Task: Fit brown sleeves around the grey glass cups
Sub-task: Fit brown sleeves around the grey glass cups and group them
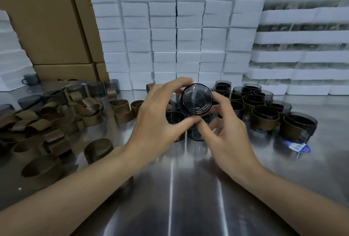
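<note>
1. The left hand [160, 115] curls its fingers over the top edge of a grey cylindrical glass cup [196, 100], with the thumb under the bottom edge. The right hand [228, 137] pinches the same cup from the opposite side with its thumb and bent fingers.
2. The cup sits between both hands, raised above the polished metal bench [188, 188].
3. Orientation: the cup's long axis runs roughly toward the viewer, tilted upward. One round end, apparently the thick base, faces the camera. The wall is hidden behind it, so whether a sleeve is fitted cannot be told.
4. Recommended technique: grip only the end edges to leave the wall free. Slide the sleeve along the axis, square to it, never cocked. The glass is probably slippery, so keep both pinches firm.
5. Directly under the hands, bare grey glass cups [174, 118] stand upright.
6. Left of the left hand lie loose brown band-shaped sleeves [96, 150]. Right of the right hand stand sleeved grey cups [264, 118].
</note>
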`<action>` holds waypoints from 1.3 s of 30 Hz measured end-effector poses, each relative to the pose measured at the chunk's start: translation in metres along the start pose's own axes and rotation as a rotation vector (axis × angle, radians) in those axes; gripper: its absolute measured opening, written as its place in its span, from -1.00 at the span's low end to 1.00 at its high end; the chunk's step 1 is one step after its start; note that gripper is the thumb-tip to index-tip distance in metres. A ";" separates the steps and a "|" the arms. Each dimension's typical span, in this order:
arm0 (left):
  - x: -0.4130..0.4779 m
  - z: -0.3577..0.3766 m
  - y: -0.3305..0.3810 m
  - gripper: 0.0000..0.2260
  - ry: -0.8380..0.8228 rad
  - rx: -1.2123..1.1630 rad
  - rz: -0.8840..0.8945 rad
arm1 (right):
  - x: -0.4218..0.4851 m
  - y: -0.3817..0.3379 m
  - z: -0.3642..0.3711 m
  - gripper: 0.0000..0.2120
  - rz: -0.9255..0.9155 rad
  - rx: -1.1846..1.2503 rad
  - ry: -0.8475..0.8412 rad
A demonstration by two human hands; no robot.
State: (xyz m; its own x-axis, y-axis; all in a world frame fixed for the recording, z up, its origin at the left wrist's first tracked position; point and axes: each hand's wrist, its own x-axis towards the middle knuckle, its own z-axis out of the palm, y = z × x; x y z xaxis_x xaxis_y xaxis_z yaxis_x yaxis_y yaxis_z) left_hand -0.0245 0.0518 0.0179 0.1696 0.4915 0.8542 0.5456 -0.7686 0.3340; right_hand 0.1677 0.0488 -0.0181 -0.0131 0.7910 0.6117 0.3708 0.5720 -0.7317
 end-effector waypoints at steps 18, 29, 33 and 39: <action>-0.001 0.003 -0.001 -0.56 -0.093 -0.229 -0.217 | 0.000 -0.007 0.000 -0.34 -0.061 0.050 -0.013; 0.000 -0.001 -0.005 -0.59 -0.223 -0.305 -0.217 | -0.003 -0.017 -0.001 -0.59 -0.015 0.172 -0.046; 0.000 -0.005 -0.004 -0.45 -0.305 -0.286 -0.189 | -0.004 -0.016 -0.002 -0.62 0.016 0.189 -0.060; -0.001 -0.002 -0.008 -0.46 -0.204 -0.168 -0.164 | -0.002 -0.016 -0.002 -0.67 0.037 0.228 -0.039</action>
State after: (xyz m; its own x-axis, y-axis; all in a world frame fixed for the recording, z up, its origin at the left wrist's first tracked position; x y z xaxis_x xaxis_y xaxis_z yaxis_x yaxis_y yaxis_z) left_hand -0.0308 0.0571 0.0153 0.2608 0.6735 0.6916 0.4385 -0.7209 0.5367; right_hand 0.1635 0.0384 -0.0071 -0.0409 0.8175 0.5745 0.1528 0.5733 -0.8049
